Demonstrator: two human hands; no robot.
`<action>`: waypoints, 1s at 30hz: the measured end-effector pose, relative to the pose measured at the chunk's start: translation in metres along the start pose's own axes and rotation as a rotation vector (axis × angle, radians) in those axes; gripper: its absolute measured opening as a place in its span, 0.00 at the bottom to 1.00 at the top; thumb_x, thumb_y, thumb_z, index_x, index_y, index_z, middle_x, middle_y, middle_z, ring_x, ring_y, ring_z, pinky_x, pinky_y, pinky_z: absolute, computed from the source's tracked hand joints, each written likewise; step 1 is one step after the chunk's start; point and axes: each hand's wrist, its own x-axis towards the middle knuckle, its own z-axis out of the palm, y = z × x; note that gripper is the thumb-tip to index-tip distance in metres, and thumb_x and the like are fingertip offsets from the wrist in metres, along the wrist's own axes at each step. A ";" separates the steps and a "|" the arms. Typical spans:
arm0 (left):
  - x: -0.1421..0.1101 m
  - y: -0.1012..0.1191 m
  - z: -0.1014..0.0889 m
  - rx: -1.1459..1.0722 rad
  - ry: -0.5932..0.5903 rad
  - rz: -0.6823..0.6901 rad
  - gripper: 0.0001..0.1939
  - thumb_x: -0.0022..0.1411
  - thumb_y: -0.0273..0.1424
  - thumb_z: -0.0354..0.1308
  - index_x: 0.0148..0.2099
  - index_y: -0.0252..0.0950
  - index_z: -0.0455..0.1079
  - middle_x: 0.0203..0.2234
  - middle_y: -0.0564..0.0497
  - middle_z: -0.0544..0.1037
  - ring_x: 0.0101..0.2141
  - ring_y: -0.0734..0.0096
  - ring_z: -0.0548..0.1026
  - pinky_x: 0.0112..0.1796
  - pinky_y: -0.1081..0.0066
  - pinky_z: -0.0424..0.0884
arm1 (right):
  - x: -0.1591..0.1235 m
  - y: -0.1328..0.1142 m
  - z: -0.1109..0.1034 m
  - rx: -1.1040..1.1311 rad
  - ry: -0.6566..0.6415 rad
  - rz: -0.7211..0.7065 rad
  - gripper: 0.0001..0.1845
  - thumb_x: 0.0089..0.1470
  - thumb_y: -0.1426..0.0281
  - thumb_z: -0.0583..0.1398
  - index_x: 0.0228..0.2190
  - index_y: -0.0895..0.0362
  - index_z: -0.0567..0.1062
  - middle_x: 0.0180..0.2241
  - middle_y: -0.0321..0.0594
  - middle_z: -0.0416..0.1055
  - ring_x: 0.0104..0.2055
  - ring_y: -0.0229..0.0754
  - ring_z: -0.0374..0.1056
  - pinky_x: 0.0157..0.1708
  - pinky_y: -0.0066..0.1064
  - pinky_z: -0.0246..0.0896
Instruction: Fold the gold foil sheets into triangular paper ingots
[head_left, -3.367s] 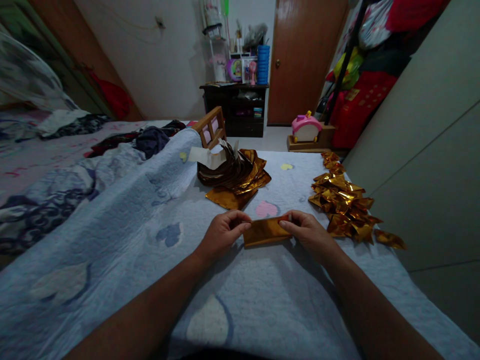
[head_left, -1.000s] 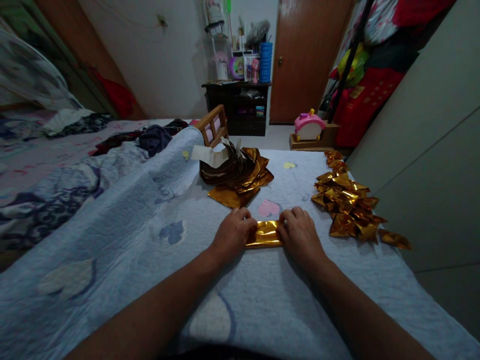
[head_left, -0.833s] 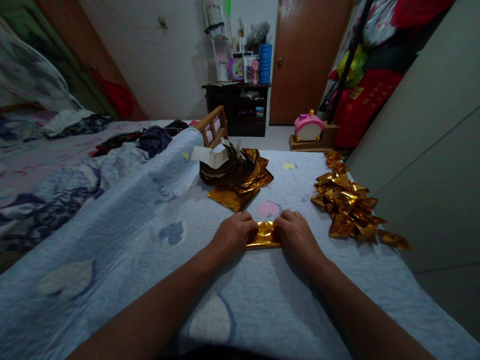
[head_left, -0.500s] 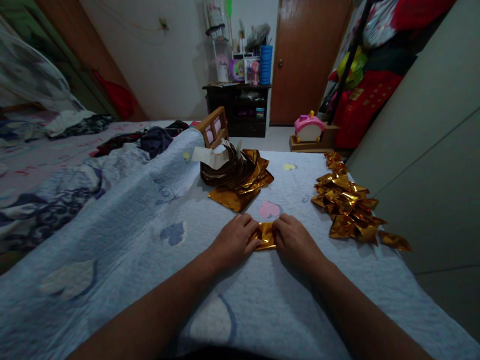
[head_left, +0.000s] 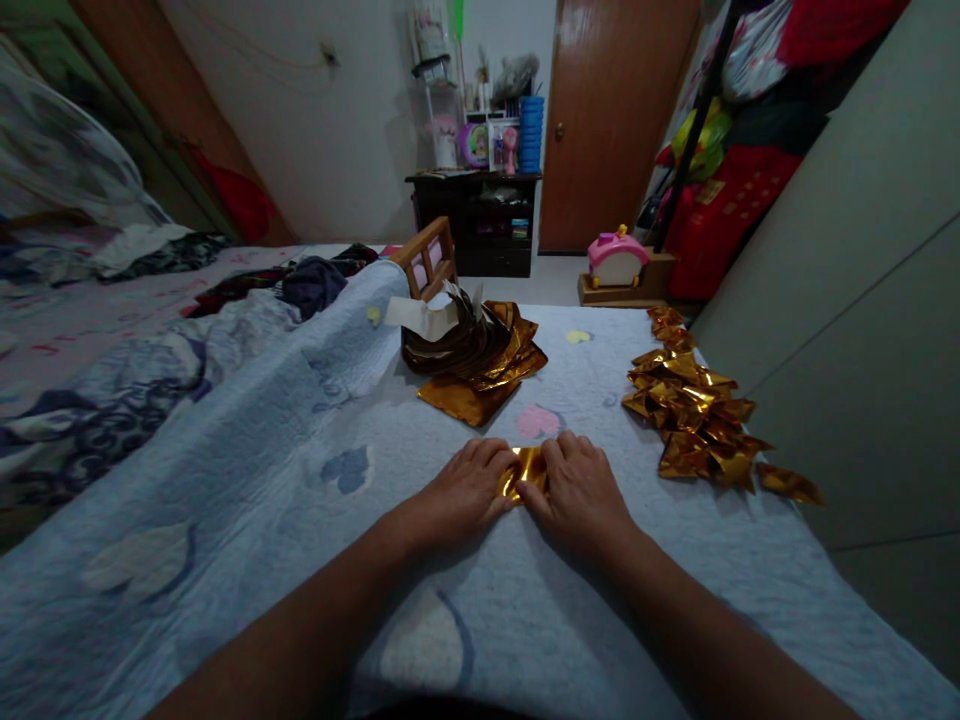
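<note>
The fingers of the left hand (head_left: 469,490) are bent over the left end of a folded gold foil sheet (head_left: 529,472), with the thumb at its near edge. The fingers of the right hand (head_left: 581,490) close on the other end, the thumb reaching across onto the shiny face; how firmly either presses cannot be told. The foil shows between the two sets of fingers, low over the blue quilt (head_left: 420,450), its ends hidden under them. Beyond the left fingers, a fanned stack of gold and dark sheets (head_left: 465,345) sits near a wooden frame (head_left: 426,258), with a loose-looking gold sheet (head_left: 471,398) sticking out on the side toward the fingers. Well to the right of the right fingers, a heap of folded gold pieces (head_left: 694,410) runs along the quilt's edge, a narrow gold piece (head_left: 789,483) at its near end.
</note>
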 end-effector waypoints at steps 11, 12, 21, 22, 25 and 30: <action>-0.002 -0.010 -0.006 -0.141 -0.044 0.063 0.19 0.71 0.30 0.52 0.62 0.40 0.60 0.56 0.44 0.67 0.57 0.59 0.63 0.61 0.55 0.62 | -0.002 -0.005 0.002 -0.029 0.029 0.012 0.26 0.55 0.45 0.59 0.37 0.55 0.72 0.40 0.48 0.70 0.43 0.55 0.63 0.41 0.43 0.53; -0.002 -0.011 -0.006 -0.139 -0.041 0.059 0.19 0.71 0.30 0.52 0.62 0.40 0.60 0.56 0.43 0.67 0.58 0.59 0.63 0.61 0.55 0.62 | -0.002 -0.005 0.002 -0.025 0.026 0.012 0.26 0.55 0.45 0.59 0.37 0.55 0.72 0.40 0.49 0.70 0.44 0.55 0.63 0.41 0.43 0.53; 0.001 -0.004 -0.013 -0.154 -0.077 0.024 0.20 0.69 0.31 0.54 0.62 0.45 0.64 0.54 0.46 0.69 0.53 0.61 0.66 0.58 0.58 0.64 | -0.003 0.009 -0.008 0.028 -0.042 0.030 0.23 0.53 0.50 0.63 0.40 0.55 0.72 0.41 0.47 0.69 0.43 0.54 0.63 0.39 0.40 0.53; 0.001 -0.003 -0.014 -0.156 -0.091 0.016 0.19 0.69 0.31 0.54 0.61 0.45 0.65 0.53 0.47 0.69 0.53 0.61 0.66 0.57 0.58 0.65 | -0.003 0.013 -0.009 0.035 -0.051 0.042 0.23 0.53 0.50 0.64 0.41 0.55 0.72 0.41 0.47 0.69 0.43 0.54 0.64 0.39 0.40 0.53; 0.002 -0.003 -0.015 -0.153 -0.114 0.006 0.18 0.69 0.32 0.53 0.59 0.47 0.69 0.54 0.46 0.69 0.54 0.60 0.65 0.58 0.57 0.64 | -0.003 0.027 -0.010 0.044 -0.071 0.056 0.30 0.52 0.50 0.65 0.51 0.54 0.71 0.42 0.47 0.68 0.45 0.55 0.64 0.40 0.40 0.53; 0.001 -0.007 -0.010 -0.125 -0.095 0.031 0.18 0.70 0.34 0.52 0.59 0.45 0.71 0.56 0.43 0.69 0.55 0.57 0.65 0.58 0.54 0.64 | -0.003 0.046 -0.008 0.056 -0.101 0.056 0.42 0.51 0.54 0.66 0.63 0.53 0.62 0.47 0.50 0.67 0.48 0.58 0.64 0.42 0.43 0.56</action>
